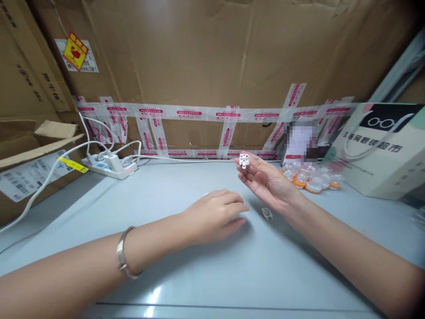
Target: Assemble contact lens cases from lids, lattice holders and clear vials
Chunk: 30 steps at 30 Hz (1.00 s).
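Note:
My right hand (265,179) is raised over the back of the table, its fingers closed on a small white plastic part (244,161) with cut-out holes. Lower and to the left, my left hand (221,215) hovers low over the tabletop, palm down, fingers apart and slightly bent, with nothing seen in it. A second small whitish part (267,213) lies flat on the table between my left fingertips and my right wrist.
Several clear and orange round pieces (312,179) lie at the back right beside a paper bag (372,164). A power strip (122,170) with white cables and an open carton (36,173) are at left. A large taped cardboard box (199,57) stands behind.

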Tool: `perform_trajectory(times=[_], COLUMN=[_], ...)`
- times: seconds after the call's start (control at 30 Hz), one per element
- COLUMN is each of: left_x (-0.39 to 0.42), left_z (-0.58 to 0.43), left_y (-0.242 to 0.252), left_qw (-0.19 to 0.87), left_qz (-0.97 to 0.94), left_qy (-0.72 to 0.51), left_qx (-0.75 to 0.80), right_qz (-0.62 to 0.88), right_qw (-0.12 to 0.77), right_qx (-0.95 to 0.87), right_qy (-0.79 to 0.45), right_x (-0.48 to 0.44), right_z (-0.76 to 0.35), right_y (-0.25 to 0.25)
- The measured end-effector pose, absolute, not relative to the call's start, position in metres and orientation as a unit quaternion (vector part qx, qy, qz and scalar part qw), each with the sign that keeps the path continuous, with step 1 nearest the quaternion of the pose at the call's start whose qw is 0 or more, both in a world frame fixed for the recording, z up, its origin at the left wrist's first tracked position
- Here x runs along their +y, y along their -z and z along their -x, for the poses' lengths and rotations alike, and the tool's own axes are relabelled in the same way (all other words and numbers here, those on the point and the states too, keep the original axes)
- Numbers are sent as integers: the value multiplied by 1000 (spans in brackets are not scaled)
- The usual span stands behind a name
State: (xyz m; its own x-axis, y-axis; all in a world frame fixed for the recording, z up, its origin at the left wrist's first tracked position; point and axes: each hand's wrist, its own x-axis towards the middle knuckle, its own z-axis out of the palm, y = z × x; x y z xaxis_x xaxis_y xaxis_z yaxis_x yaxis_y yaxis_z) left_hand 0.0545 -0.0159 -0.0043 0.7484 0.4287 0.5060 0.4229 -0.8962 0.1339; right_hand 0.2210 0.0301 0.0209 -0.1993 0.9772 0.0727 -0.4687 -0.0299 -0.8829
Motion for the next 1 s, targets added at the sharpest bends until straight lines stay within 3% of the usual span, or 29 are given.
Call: perform_trajectory(times=[0.33,0.53,0.77,1.0], left_x=[12,4,-11,15], left_z=[-117,-108,-37,2], left_y=[39,31,-1,-3], left_qw=[-20,-73,175,380], left_qz=[-961,-951,-852,-730], left_qy=[-185,-187,-332,-437], left_qx=[206,237,366,362], right_qz=[320,321,334,344], right_qw=[582,563,517,399], right_qx=[-404,-400,-395,-433], right_qy=[-629,-648,-682,-732], right_x=[45,38,29,25], right_z=[-241,-234,-218,-191], right_y=[-17,-15,-4,-2])
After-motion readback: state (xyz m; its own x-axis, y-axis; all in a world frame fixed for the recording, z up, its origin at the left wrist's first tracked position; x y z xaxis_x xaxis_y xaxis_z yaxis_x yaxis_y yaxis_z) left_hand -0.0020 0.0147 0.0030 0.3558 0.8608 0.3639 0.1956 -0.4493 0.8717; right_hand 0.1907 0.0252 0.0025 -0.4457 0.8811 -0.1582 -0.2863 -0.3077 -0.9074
